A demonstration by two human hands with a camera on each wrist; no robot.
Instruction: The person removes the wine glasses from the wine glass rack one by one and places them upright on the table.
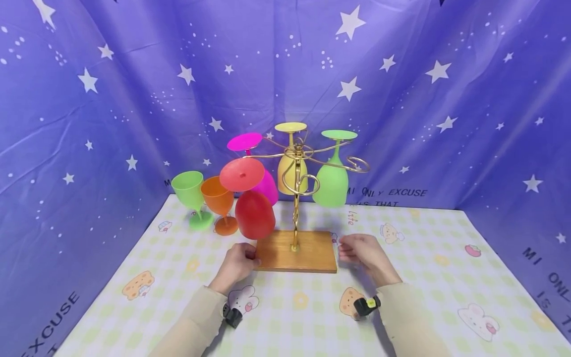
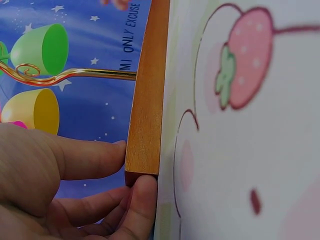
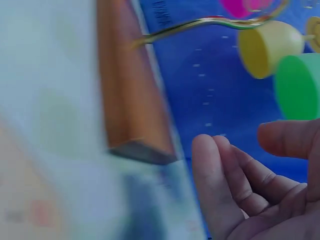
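A gold metal glass rack (image 1: pixel 296 213) rises from a rectangular wooden base (image 1: pixel 296 260) on the table. Hanging upside down from its loops are a red goblet (image 1: pixel 255 215), a magenta goblet (image 1: pixel 269 188), a yellow goblet (image 1: pixel 285 176) and a green goblet (image 1: pixel 331 186). Two other loops, at the front and right, hold no goblet. My left hand (image 1: pixel 237 264) pinches the base's left end; the left wrist view has the thumb on its upper face and a fingertip at its end. Beside the right end, my right hand (image 1: pixel 366 252) holds nothing, its fingers loosely bent and apart from the wood (image 3: pixel 137 110).
A light green goblet (image 1: pixel 188 191) and an orange goblet (image 1: pixel 217 198) stand upright on the table, left of the rack. A checked cloth with cartoon prints covers the table (image 1: pixel 294 322). Purple star-printed curtains (image 1: pixel 276 64) hang behind and at both sides.
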